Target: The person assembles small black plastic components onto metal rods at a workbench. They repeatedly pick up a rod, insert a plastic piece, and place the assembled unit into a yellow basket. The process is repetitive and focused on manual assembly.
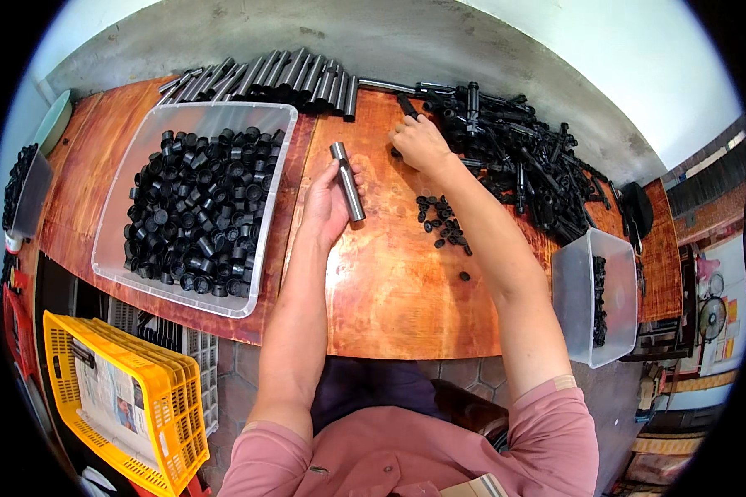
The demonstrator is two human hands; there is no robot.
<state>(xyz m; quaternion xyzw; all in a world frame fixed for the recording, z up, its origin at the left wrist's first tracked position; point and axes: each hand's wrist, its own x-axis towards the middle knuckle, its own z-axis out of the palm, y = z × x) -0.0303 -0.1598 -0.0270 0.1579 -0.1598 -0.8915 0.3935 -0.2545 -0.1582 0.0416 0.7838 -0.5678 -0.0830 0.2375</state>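
My left hand is closed around a grey metal tube, which has a dark slot in its side and stands tilted above the table. At the near left edge of a heap of black plastic parts, my right hand has its fingers curled round a black rod-like part. Its upper end sticks out past the fingers; the hand covers the rest. Small black caps lie scattered below my right wrist, and a single cap sits apart, nearer to me.
A clear plastic bin full of black caps stands on the wooden table at left. Metal tubes lie stacked along the back wall. At right is a smaller translucent bin; yellow crates stand below the table's left edge.
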